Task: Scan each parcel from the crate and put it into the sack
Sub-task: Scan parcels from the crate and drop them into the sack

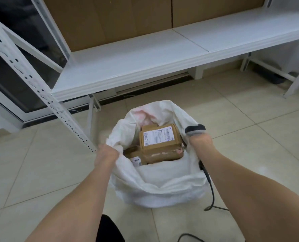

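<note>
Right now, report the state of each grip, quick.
Left grip: closed, gripping the rim of the white woven plastic sack.
Right grip: closed, holding the black and grey handheld barcode scanner.

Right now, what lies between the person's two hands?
In the head view, the open mouth of the sack lies between the left hand and the right hand, which holds the scanner; a labelled brown parcel shows inside.

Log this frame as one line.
left hand grips sack rim | right hand holds scanner | parcels inside sack
</note>
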`<state>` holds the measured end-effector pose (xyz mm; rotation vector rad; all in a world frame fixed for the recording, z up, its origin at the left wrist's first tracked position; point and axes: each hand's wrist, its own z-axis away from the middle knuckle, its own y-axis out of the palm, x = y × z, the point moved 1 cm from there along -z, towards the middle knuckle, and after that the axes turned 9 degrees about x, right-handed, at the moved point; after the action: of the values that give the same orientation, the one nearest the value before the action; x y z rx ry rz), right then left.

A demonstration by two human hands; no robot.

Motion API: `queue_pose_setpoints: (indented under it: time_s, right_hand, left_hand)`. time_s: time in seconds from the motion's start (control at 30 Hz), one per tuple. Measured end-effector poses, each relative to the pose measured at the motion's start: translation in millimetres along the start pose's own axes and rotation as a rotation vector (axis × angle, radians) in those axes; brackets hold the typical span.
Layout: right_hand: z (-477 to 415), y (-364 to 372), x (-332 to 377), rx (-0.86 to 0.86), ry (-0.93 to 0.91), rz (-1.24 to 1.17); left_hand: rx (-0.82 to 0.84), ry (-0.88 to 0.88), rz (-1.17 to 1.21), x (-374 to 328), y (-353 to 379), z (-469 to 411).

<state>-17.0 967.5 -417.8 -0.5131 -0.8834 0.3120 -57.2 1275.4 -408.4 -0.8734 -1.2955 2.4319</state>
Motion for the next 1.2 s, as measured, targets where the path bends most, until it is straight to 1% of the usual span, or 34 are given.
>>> queue_pose_setpoints:
  time_s: [0.03,0.07,0.1,0.13,0.2,0.23,0.27,0.3,0.37,0.43,0.5,0.57,0.67,0.7,0.73,0.8,0.93,0.97,1.0,1.07,1.13,1.2]
  right_hand:
    - [0,0,1,-0.024,0.070,0.082]
    - [3,-3,5,-0.074,0.120,0.090]
    - [2,-3,6,-0.128,0.091,0.104]
    - [5,-2,14,-0.144,0.034,0.079]
    - [4,5,26,-0.110,-0.126,-0.051]
    - [3,10,31,-0.067,-0.188,-0.106]
    - [7,14,36,0.008,-0.214,-0.167]
    - [4,20,40,0.064,-0.233,-0.224]
    - [3,29,43,0.155,-0.202,-0.245]
    - [-4,34,37,0.198,-0.146,-0.125]
    - [-4,31,32,0.241,-0.107,0.017]
    - [-4,25,32,0.306,-0.093,0.096]
    - [3,14,47,0.344,-0.077,0.289]
    - [9,11,52,0.322,-0.059,0.311]
    - [12,11,56,0.310,-0.067,0.342]
    - [14,16,61,0.308,-0.088,0.328]
    - [15,26,55,0.335,-0.111,0.375]
    - [12,26,53,0.331,-0.129,0.359]
    - [12,25,52,0.335,-0.135,0.350]
    - [6,22,47,0.327,-0.088,0.316]
    - [5,20,46,0.307,-0.007,0.306]
    - [1,19,46,0.289,-0.021,0.307]
  left_hand:
    - [0.024,-0.020,-0.049,-1,3,5]
    - [0.018,-0.013,-0.084,-4,7,6]
    - [-0.030,0.026,-0.126,-6,9,8]
    - [-0.085,0.113,-0.218,-14,12,9]
    - [-0.177,0.388,-0.392,-37,18,12]
    - [-0.164,0.507,-0.432,-50,25,15]
    - [-0.083,0.588,-0.414,-62,34,19]
    - [0.029,0.613,-0.342,-72,45,21]
    - [0.232,0.569,-0.149,-81,64,22]
    - [0.399,0.474,0.058,-79,80,18]
    - [0.464,0.322,0.178,-68,85,15]
    - [0.517,0.197,0.211,-58,83,15]
    - [0.640,0.129,0.077,-51,78,15]
    - [0.667,0.118,0.047,-51,77,16]
    - [0.677,0.117,0.041,-52,77,17]
    - [0.637,0.166,0.061,-56,77,16]
    - [0.509,0.354,0.140,-62,87,12]
    - [0.494,0.425,0.110,-63,89,12]
    - [0.489,0.502,0.005,-66,91,12]
    - [0.500,0.627,-0.340,-71,96,13]
    - [0.486,0.705,-0.629,-75,102,16]
    - [0.452,0.750,-0.773,-78,106,20]
